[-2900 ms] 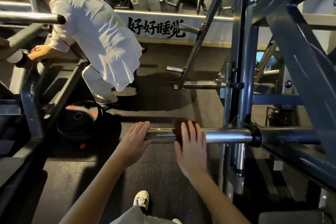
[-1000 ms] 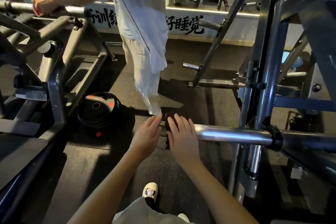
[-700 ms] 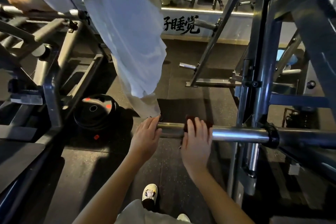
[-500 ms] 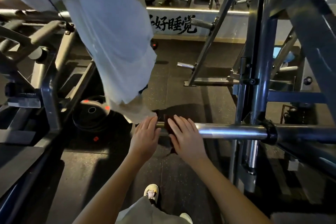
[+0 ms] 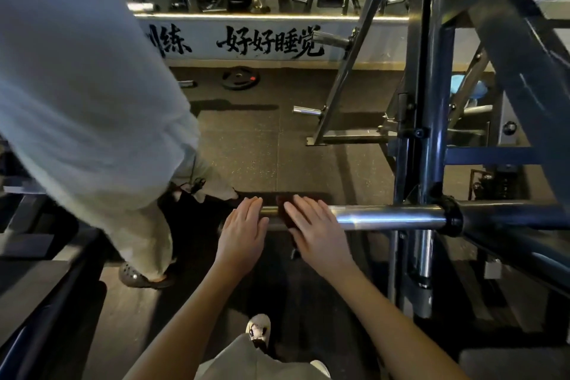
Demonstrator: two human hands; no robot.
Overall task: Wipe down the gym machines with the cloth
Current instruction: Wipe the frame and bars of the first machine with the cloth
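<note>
cloth (image 5: 284, 215): draped over chrome bar (image 5: 385, 217) near free end | right hand (image 5: 314, 230): flat, fingers straight, pressing it | left hand (image 5: 243, 233): flat on bar beside cloth | handling: soft, light; probably slips on chrome, so wrap round bar

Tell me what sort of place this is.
A gym, most likely: a chrome bar juts from a steel machine frame, and a weight plate lies on the speckled floor.

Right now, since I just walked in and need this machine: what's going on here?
A person is wiping the machine's chrome bar. The right hand presses a dark cloth flat onto the bar near its free end, fingers straight. The left hand rests open on the bar's end beside it. Another person in pale clothes stands close by on the left.
</note>
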